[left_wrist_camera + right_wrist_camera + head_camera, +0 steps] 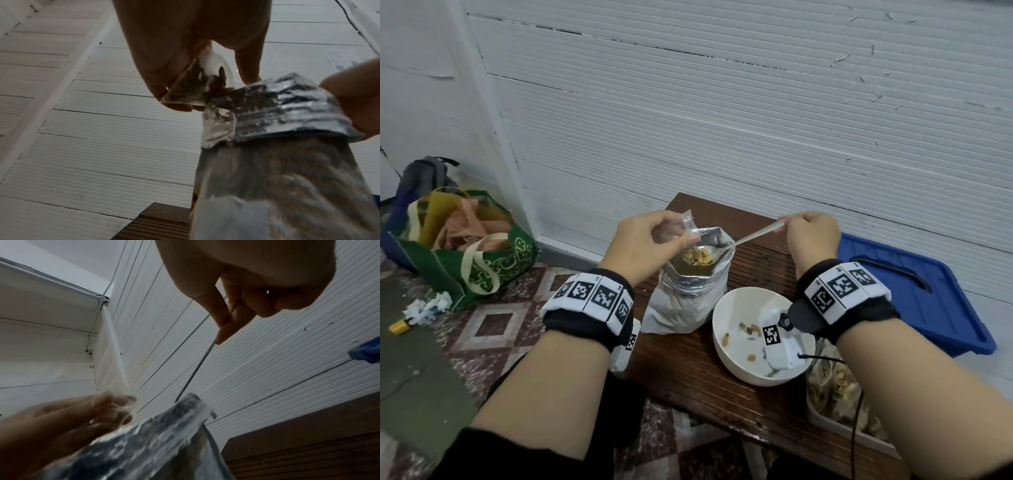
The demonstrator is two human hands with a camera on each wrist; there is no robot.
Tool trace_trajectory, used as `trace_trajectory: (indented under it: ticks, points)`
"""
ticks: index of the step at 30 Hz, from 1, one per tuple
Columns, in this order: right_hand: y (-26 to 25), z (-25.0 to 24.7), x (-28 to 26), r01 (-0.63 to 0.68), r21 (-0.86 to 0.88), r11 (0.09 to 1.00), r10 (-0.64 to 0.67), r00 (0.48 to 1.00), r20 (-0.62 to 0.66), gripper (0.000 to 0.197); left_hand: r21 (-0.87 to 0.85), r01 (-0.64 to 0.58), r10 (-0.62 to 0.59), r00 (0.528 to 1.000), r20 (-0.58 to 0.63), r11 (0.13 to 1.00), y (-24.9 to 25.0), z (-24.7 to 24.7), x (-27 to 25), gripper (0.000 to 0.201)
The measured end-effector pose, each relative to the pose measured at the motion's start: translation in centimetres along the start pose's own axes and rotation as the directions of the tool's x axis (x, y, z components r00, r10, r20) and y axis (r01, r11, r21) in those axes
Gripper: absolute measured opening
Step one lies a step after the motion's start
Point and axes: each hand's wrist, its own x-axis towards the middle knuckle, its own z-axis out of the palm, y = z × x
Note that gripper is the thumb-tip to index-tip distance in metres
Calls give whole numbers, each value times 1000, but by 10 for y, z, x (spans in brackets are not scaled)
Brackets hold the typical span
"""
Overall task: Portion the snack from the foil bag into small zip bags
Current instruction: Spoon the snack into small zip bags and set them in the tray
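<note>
Dark slatted wooden table against a white ribbed panel wall, over patterned red-and-cream floor tiles. Upright at table centre, crinkled silver foil bag, rolled-down mouth open on mixed snack. Just over that mouth, clear thin zip bag, pinched by left hand, some snack already inside. Right hand curled round slim spoon, bowl end dipped into foil bag. Beside it, round white bowl with few crumbs. Blue plastic lid to the right, green tote on the floor.
</note>
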Motion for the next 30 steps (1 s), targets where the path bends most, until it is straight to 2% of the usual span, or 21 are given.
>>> trace_trajectory:
  ticks: [5, 8, 16, 22, 26, 30]
  points:
    - [-16, -16, 11, -8, 19, 1000, 9, 997, -79, 33, 13, 6, -6, 999, 35, 1000, 3, -2, -2, 37]
    - [-25, -22, 14, 24, 28, 999, -22, 996, -84, 33, 32, 1, -3, 998, 60, 999, 4, -1, -2, 32]
    - [-35, -7, 1, 145, 44, 988, -146, 989, 22, 25, 53, -14, 10, 998, 69, 999, 8, 8, -2, 40]
    - [-38, 8, -16, 312, 200, 929, -340, 932, 127, 23, 44, -23, 20, 999, 45, 999, 8, 12, -2, 35]
    - [-38, 4, -17, 382, 285, 879, -411, 910, 49, 19, 50, -4, 3, 1000, 14, 999, 6, 11, -2, 34]
    - [-41, -5, -11, 392, 336, 856, -380, 919, -104, 19, 30, 14, -14, 1000, -18, 999, 5, 7, 0, 26]
